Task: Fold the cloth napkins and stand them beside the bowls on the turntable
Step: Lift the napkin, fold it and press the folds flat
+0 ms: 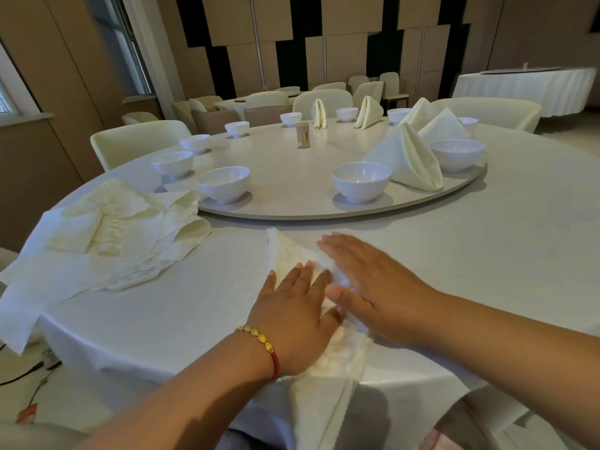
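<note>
- Far left on the bench, a loose heap of unfolded napkins lies rumpled, part of it hanging over the edge; it is well apart from both hands and nearer the left one
- The left hand, with a beaded bracelet at its wrist, lies flat with fingers straight, pressing down on the near-left part of the napkin being folded; it grips nothing
- That napkin sits on the bench right under both hands, its long axis running from a point aimed up towards the turntable back to the bench edge, where its tail spills over in front of the person
- The right hand is also spread flat, fingers straight, palm down over the right side of the same napkin, its fingertips reaching further towards the pointed end than the left's; it looks blurred, so I judge it is smoothing a crease
- The empty spot I would guess is next lies straight ahead of the hands, beside the near bowl on the turntable rim; the right hand is the nearer to it
- Further right, a standing folded napkin is already up between that bowl and the next bowl, with more standing round the far side
</note>
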Demonstrator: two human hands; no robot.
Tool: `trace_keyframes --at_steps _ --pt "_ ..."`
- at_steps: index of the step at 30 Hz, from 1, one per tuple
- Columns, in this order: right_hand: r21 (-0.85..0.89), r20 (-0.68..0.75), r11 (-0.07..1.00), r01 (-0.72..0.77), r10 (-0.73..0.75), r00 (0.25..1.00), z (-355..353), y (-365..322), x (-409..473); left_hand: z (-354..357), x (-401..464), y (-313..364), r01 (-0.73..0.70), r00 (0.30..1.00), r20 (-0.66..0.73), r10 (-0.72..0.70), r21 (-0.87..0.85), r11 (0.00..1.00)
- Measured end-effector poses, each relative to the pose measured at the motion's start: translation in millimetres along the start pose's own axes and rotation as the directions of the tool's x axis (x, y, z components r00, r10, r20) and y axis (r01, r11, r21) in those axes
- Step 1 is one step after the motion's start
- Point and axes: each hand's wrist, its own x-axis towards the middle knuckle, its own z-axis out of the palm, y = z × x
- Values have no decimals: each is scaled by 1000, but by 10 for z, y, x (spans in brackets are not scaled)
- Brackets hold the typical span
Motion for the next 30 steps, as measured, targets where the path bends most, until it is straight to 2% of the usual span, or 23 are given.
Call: trace_keyframes --at_steps 3,6,9,20,24,30 --pt "36 257 997 -75 63 964 -9 18 -44 -7 1 -3 -2 1000 7 2 1 1000" --pt "-84 355 995 -45 72 932 -39 15 -59 -4 12 -12 -3 1000 27 2 29 1000" --pt "-168 389 986 6 61 919 -27 14 -83 1 21 -19 0 999 46 -2 46 999" --pt "-198 473 960 198 -83 877 -151 92 -274 22 11 -60 -37 999 33 37 -11 999" --pt "-172 459 966 195 -97 883 -142 122 -278 -7 -98 -200 -146 987 60 149 -51 988" --pt "-142 441 970 196 -115 890 -134 117 -274 -11 -427 -493 -373 920 92 381 -95 923"
